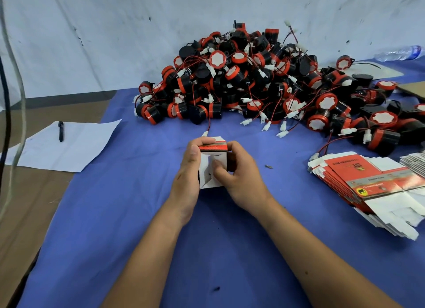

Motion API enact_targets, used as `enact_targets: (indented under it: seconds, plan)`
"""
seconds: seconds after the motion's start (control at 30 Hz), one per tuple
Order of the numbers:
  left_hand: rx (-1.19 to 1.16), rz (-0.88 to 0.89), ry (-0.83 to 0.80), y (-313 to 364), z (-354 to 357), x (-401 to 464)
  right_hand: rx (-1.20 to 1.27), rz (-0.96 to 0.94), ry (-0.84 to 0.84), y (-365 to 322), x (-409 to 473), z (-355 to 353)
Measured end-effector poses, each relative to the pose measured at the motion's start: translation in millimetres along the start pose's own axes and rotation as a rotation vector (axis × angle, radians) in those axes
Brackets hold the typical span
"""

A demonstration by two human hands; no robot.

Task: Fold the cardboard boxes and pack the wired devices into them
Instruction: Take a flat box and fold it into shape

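Both hands, left hand (187, 170) and right hand (239, 174), have fingers curled round a small box (212, 163) above the blue cloth (207, 250). The device pile (264, 78) lies well behind, the flat boxes (368, 181) near the right edge.

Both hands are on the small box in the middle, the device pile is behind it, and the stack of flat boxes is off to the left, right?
Not quite. In the head view the stack of flat boxes lies to the right, not the left. The rest holds: left hand and right hand hold the small box, with the device pile behind it.

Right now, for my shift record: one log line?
step: folding | both hands grip small red-and-white cardboard box | pile of black-and-red wired devices behind
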State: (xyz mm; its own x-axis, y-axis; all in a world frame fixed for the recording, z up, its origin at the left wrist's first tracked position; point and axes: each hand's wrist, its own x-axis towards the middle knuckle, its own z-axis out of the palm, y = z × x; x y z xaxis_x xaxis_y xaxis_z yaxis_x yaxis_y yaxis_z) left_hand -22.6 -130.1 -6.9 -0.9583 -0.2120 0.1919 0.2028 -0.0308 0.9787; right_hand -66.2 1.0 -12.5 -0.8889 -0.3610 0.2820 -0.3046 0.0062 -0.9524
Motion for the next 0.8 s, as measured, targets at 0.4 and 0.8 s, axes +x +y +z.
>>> enact_targets:
  seconds: [0.4,0.8]
  plan:
    - [0.015,0.051,0.154,-5,-8,5,-0.134,-0.149,-0.132,-7,5,-19]
    - [0.549,0.078,0.276,-29,-15,19,-0.347,-0.295,0.417,4,46,-30]
